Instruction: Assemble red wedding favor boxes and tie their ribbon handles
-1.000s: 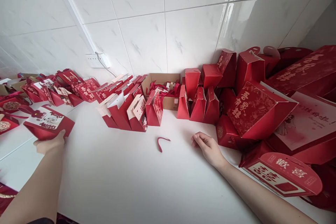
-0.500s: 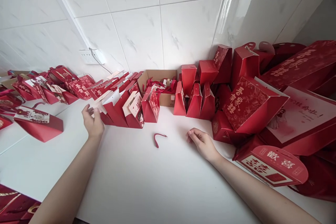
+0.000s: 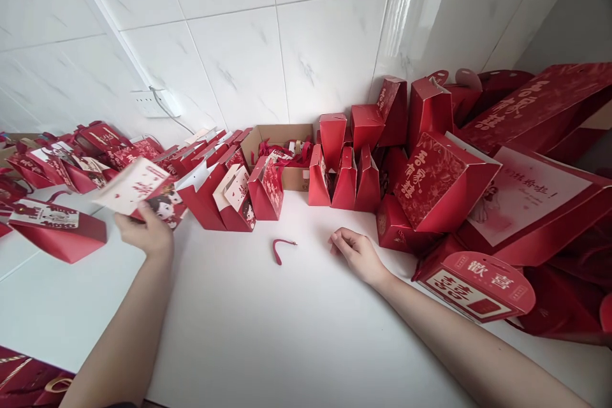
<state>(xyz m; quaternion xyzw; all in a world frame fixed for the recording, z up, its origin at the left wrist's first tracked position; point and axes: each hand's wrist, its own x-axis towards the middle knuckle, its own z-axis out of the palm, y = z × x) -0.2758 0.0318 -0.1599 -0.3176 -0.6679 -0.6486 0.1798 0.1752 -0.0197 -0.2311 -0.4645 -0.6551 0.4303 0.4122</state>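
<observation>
My left hand (image 3: 149, 234) grips a small red and white paper gift box (image 3: 138, 186), thumb on its printed face and fingers underneath. The box is tilted, a little blurred, and shows a cartoon figure on its lower part. To its right stands a row of similar red gift boxes (image 3: 203, 201), some with white flaps sticking up. My right hand (image 3: 356, 254) rests on the white table with its fingers curled in and the thumb against them; nothing shows in it. Between my hands a short dark-red ribbon (image 3: 277, 252) lies curved on the table.
Behind, against the tiled wall, stands an open cardboard box (image 3: 282, 134) of red ribbons. Red boxes are piled on the right, including a large lettered one (image 3: 435, 185). At far left, a finished-looking box with a ribbon handle (image 3: 60, 229) lies near more boxes.
My left hand has taken a gift box from the left end of the row and moved it left and towards me. My right hand stays curled on the table. The view has shifted slightly.
</observation>
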